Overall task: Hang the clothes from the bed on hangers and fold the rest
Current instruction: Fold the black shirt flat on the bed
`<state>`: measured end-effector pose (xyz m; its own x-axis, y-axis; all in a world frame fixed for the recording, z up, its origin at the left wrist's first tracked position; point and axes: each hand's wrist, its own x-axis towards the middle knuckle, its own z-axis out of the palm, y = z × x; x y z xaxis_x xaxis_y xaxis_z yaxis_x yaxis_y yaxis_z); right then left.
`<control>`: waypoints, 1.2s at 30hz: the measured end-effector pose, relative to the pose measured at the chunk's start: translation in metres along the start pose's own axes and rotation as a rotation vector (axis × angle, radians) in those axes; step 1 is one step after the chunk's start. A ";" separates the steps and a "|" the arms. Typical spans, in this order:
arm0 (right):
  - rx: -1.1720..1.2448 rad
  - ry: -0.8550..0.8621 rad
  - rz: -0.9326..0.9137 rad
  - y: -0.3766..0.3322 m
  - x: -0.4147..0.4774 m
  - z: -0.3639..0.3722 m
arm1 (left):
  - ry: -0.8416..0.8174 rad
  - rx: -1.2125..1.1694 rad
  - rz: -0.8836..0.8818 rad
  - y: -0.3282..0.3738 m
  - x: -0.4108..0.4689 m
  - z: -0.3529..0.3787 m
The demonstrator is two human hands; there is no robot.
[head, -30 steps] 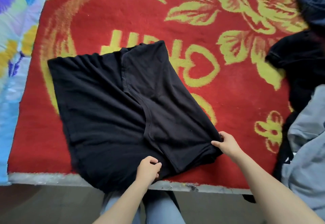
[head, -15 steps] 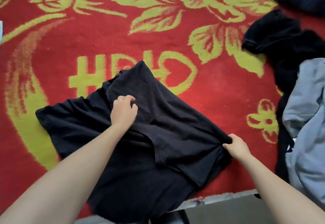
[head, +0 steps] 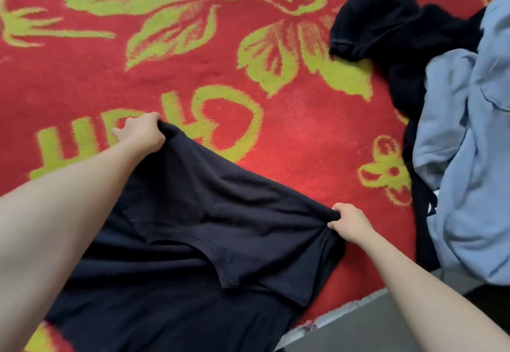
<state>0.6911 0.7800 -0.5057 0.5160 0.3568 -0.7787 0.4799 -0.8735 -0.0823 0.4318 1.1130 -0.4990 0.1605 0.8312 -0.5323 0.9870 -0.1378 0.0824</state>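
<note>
Black garment (head: pixel 209 222) on red blanket (head: pixel 289 136); left hand (head: pixel 140 132) grips far corner, right hand (head: pixel 349 223) pinches near edge.

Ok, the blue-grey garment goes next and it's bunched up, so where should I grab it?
Probably grip the blue-grey garment at its left edge, coming from the red blanket side: that edge lies uppermost over the black pile, uncovered, while its right part runs out of frame.
</note>
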 end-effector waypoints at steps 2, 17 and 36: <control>-0.023 -0.027 -0.024 -0.002 0.005 -0.008 | 0.090 0.025 0.048 0.008 0.003 -0.005; 0.184 0.291 -0.045 0.015 0.054 -0.094 | 0.289 -0.209 0.262 0.080 0.051 -0.062; 0.214 0.738 -0.335 0.029 -0.042 -0.044 | 0.046 -0.548 0.369 -0.017 0.007 -0.089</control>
<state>0.7141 0.7540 -0.4478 0.7378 0.6689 -0.0910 0.5841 -0.7002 -0.4106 0.4169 1.1688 -0.4290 0.4767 0.8056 -0.3518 0.7251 -0.1341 0.6754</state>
